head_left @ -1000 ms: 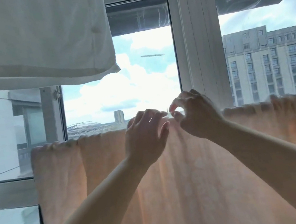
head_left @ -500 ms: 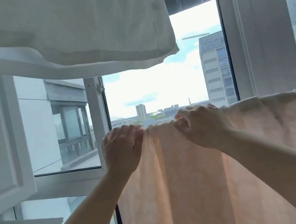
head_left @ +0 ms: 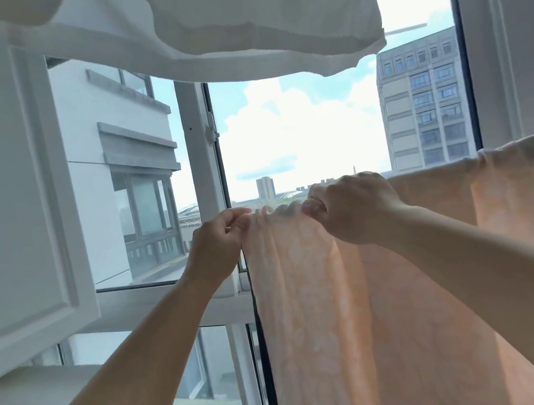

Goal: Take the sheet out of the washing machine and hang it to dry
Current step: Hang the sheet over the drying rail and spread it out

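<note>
Both hands: left hand (head_left: 218,244) and right hand (head_left: 351,208) pinching bunched top edge
Thin peach cotton sheet (head_left: 361,309): soft, light, limp; hold at top fold

1. A white cloth (head_left: 249,21) hung across the top of the view, its lower edge sagging.
2. A white cabinet door (head_left: 1,193) stood at the near left.
3. A white window frame (head_left: 202,163) rose in the middle.
4. Far right, outside, stood a grey tower block (head_left: 424,102); clouds (head_left: 299,128) filled the sky.
</note>
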